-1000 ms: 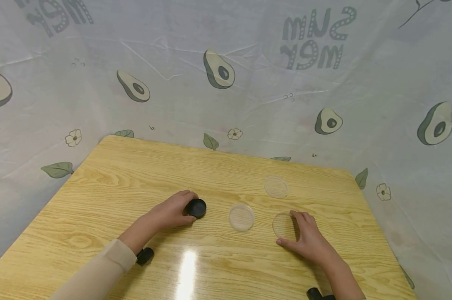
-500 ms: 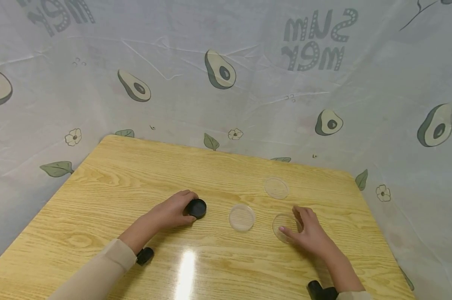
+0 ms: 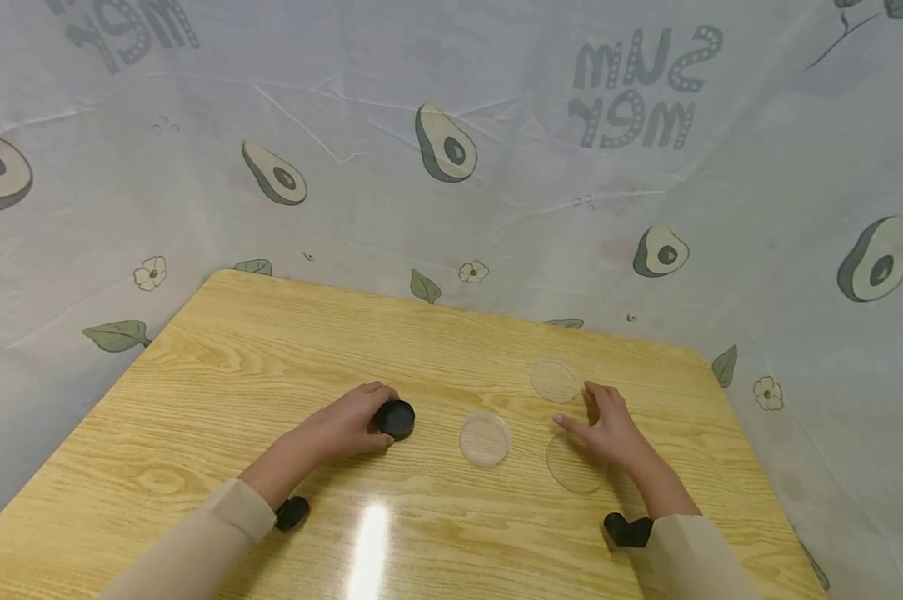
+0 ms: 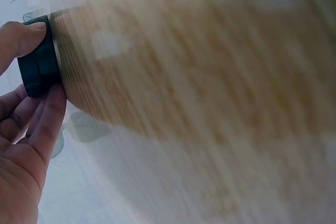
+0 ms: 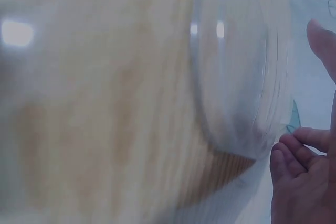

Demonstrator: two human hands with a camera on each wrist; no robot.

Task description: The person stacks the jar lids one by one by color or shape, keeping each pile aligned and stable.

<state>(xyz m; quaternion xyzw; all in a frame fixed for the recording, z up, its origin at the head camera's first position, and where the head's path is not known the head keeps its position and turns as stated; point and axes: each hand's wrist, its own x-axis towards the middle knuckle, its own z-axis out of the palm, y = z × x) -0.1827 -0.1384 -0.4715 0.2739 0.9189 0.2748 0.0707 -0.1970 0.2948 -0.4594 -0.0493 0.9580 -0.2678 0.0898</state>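
My left hand grips a short, round black container on the wooden table, thumb on one side and fingers on the other. In the left wrist view the container stands flat against the tabletop. My right hand holds nothing; thumb and fingers are spread apart above the table. Just below and left of it lies a clear round dish, resembling a petri dish, partly covered by the hand. In the right wrist view the dish shows a raised rim, apart from the fingers.
A second clear round dish lies between the hands. Farther back on the table is a third clear disc, close to my right fingertips. Behind the table hangs a printed cloth.
My right hand has let go of the clear dish beneath it and moved away from me toward the far disc. My left hand stays on the black container.
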